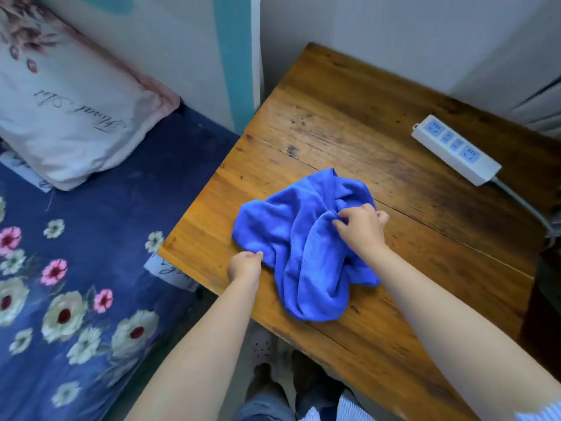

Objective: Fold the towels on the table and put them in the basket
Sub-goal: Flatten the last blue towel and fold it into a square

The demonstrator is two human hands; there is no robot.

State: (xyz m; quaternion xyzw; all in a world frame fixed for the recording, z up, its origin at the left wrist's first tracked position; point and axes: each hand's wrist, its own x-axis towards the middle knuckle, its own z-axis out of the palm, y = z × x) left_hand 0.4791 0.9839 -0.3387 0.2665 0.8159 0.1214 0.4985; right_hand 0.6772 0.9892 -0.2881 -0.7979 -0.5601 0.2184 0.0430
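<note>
The blue towel [303, 247] lies crumpled on the wooden table [379, 123], between both hands. The left hand [245, 265] pinches its near edge, and the right hand [361, 223] grips a bunched fold in its middle. If the fingers pull apart from these uneven holds, the towel may spread out crooked and slide toward the table edge just beside the left fingers.

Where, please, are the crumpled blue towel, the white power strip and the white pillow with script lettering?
Crumpled blue towel [303, 238]: head view, on its bunched middle folds.
White power strip [455, 148]: head view, on its top face among the sockets.
White pillow with script lettering [69, 117]: head view, on its printed face.
</note>
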